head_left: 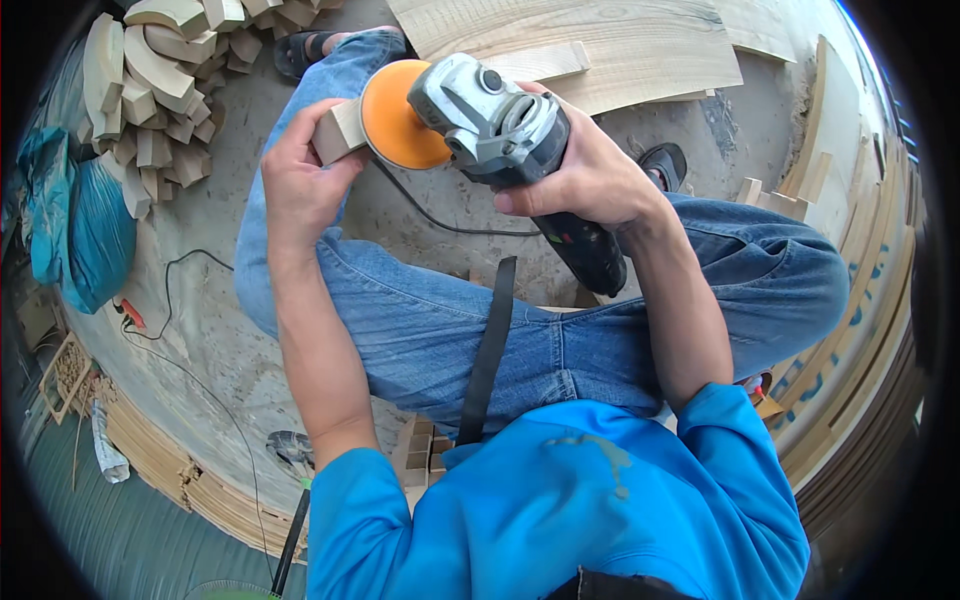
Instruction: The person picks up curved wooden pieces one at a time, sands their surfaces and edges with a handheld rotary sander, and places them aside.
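Observation:
My left hand (305, 190) is closed around a pale wooden block (338, 133), whose end face tilts up toward me. My right hand (590, 170) grips an angle grinder (490, 115) with a grey metal head and a dark body. On the grinder's head sits a round orange disc (403, 115). The disc's edge overlaps the block's right side in the picture; whether they touch, I cannot tell. Both hands are held up in front of my knees. A black cord (430, 215) runs behind the grinder.
Curved wooden pieces (160, 80) lie heaped at far left, beside a teal plastic bag (85, 225). Ahead lies a wide wooden board (600, 45) with a wooden strip (540, 63) on it. Long planks (850, 330) line the right side. A thin cord (215, 390) crosses the concrete floor at left.

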### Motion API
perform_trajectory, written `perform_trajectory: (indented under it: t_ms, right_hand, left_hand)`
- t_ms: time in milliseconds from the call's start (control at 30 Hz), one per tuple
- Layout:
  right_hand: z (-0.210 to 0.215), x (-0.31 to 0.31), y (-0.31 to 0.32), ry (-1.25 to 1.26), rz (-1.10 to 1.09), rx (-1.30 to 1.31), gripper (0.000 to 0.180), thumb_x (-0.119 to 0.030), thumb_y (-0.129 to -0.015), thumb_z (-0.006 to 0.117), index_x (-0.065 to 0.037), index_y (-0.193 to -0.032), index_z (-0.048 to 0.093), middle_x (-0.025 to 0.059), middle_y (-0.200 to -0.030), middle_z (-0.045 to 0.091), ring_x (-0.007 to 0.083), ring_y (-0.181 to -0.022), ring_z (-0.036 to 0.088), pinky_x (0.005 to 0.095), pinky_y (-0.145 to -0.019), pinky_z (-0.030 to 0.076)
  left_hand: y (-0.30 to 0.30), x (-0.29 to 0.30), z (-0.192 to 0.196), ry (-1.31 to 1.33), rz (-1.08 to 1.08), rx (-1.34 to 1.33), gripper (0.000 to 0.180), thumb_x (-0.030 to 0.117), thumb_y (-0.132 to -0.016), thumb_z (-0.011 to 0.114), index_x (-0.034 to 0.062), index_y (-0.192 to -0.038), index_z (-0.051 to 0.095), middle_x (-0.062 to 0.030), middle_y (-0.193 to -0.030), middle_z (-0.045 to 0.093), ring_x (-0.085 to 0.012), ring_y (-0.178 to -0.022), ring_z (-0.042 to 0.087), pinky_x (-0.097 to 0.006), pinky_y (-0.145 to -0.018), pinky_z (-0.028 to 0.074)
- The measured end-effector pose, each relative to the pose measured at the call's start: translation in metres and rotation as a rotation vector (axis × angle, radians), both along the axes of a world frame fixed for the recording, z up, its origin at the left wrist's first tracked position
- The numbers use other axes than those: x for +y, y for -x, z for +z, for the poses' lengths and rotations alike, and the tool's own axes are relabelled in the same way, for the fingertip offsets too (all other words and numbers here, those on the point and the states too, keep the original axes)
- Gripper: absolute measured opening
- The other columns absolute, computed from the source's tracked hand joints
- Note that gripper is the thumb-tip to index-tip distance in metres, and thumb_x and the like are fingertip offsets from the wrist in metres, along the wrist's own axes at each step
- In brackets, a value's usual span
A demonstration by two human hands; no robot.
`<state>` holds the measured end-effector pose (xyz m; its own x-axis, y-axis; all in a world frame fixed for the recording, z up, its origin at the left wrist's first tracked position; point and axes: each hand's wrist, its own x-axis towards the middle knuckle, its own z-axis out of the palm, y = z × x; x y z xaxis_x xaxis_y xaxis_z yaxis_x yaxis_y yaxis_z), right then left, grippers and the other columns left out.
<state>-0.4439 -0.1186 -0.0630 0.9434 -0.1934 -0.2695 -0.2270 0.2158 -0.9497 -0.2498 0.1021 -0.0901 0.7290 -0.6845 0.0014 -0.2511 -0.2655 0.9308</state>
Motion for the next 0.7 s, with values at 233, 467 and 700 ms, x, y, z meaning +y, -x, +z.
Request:
perform_trajectory:
  t_ms: [233,467,700]
  right_hand:
    - [0.001,0.013,-0.013,0.062,0.053,-0.035,0.09,-0.02,-0.061,0.088,0.003,-0.141,0.053,0.0097,-0.112,0.069,0.02,-0.104,0.065,0.0328,-0.098,0.05]
    - [0.0,0.012,-0.015,0.071,0.036,-0.005,0.09,-0.021,-0.061,0.089,0.002,-0.141,0.053,0.0087,-0.111,0.068,0.0201,-0.102,0.065,0.0325,-0.097,0.05]
    - [-0.01,-0.005,-0.005,0.047,0.002,0.146,0.079,-0.016,-0.063,0.087,0.002,-0.133,0.057,0.0095,-0.105,0.067,0.0189,-0.097,0.064,0.033,-0.092,0.052]
  left_hand:
    - [0.0,0.0,0.001,-0.021,0.004,-0.189,0.044,-0.003,-0.076,0.082,0.0028,-0.118,0.071,-0.0045,-0.104,0.077,-0.0094,-0.093,0.07,-0.027,-0.08,0.057]
    - [-0.001,0.0,-0.002,-0.045,-0.004,-0.193,0.045,0.002,-0.074,0.085,0.0029,-0.117,0.071,-0.0056,-0.105,0.077,-0.0114,-0.093,0.071,-0.028,-0.08,0.057]
    - [-0.001,0.0,-0.006,0.003,-0.011,-0.102,0.046,0.0,-0.071,0.087,0.0054,-0.115,0.072,-0.0051,-0.104,0.077,-0.0137,-0.093,0.071,-0.03,-0.082,0.057]
